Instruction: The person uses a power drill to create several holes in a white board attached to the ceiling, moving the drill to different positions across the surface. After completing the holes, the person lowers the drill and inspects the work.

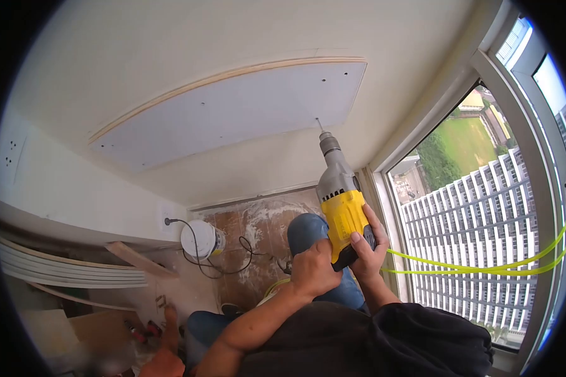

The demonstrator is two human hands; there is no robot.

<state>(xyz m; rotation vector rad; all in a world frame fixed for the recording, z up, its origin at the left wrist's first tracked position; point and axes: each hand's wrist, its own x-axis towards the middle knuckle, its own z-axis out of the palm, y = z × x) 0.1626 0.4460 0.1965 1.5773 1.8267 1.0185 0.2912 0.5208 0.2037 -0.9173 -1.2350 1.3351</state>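
Observation:
Both my hands are on a yellow and grey power drill, which points up and away from me. My left hand is closed at the rear end of the drill, partly hiding it. My right hand wraps around the right side of the yellow housing, thumb over the back. The thin drill bit reaches the white board near its lower right edge. Whether the tip is inside the board cannot be told. Several small dark holes show in the board.
A large window stands on the right, with yellow-green cords crossing it. A white bucket and a black cable are on the dusty floor. Stacked boards and another person's bare limb appear at lower left.

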